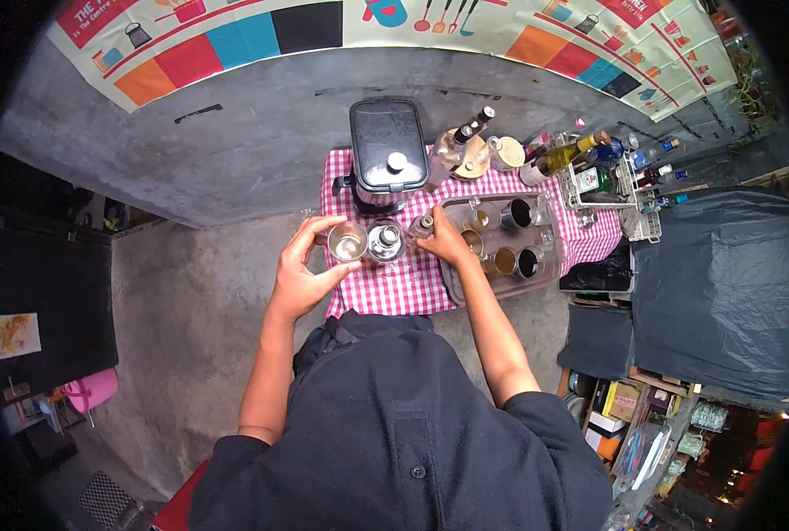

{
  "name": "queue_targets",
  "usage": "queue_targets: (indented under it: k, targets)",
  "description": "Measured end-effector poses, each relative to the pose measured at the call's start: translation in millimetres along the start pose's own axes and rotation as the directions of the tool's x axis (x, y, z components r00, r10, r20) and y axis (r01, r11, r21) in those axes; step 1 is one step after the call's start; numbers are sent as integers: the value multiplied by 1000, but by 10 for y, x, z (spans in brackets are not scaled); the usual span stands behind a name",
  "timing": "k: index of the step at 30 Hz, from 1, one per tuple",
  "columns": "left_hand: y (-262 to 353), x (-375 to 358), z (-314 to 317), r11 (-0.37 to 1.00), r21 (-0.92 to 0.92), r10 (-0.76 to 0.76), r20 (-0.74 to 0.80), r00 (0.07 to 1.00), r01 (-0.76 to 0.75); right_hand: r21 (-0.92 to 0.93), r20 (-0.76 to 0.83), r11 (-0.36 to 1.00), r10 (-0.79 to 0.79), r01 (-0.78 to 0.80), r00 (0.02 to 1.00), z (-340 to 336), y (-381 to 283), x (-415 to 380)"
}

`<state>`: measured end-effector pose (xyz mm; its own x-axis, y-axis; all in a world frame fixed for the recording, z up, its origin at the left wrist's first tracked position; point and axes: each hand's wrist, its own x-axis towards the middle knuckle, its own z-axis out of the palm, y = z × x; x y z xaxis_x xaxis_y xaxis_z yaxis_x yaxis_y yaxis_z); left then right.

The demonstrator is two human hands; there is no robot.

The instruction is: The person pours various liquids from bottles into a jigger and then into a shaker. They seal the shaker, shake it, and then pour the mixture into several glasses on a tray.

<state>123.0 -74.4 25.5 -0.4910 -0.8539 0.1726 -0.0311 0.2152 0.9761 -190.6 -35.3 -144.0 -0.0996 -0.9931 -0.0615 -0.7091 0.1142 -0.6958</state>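
Observation:
My left hand [302, 276] is wrapped round a clear drinking glass [347, 242] at the left edge of the checked cloth. Just right of that glass stands a clear bottle [385, 241] with a silvery look and a narrow neck. My right hand [450, 241] grips a small clear bottle [422, 227] beside it. Next to my right wrist is a clear tray [455, 288], bearing several cups; among them are a dark cup [515, 214] and a glass with brown content [504, 260].
A black lidded appliance [389, 146] stands at the back of the pink checked tablecloth [385, 292]. Tall bottles, including a yellowish one [562, 159], and a white wire rack [620, 188] crowd the back right. A grey wall [270, 133] rises behind.

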Motion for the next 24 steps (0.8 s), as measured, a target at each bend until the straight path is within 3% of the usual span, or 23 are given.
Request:
queue_targets:
  k: [6, 12, 14, 19, 20, 22, 24]
  targets:
    - [-16, 1, 58, 1000, -2, -30, -3, 1000, 30, -15, 62, 999, 40, -40, 997, 5, 43, -64]
    - [56, 14, 211, 999, -18, -36, -1, 999, 36, -73, 161, 997, -11, 23, 987, -237, -36, -135]
    - [116, 9, 277, 999, -17, -36, 5, 999, 36, -91, 127, 994, -52, 64, 991, -453, -43, -252]
    - [264, 10, 506, 995, -90, -32, 14, 999, 34, -139, 40, 985, 106, -99, 994, -1157, 6, -705]
    - [277, 13, 581, 996, -86, -37, 27, 999, 39, -164, 15, 984, 68, -65, 998, -1238, 131, -800]
    - [276, 28, 733, 989, -132, -61, 37, 997, 66, -158, 45, 969, 201, -191, 979, -1409, 246, -924]
    - [242, 54, 894, 996, -80, -40, 71, 997, 46, -197, 53, 967, 177, -163, 983, -1467, 426, -1011]
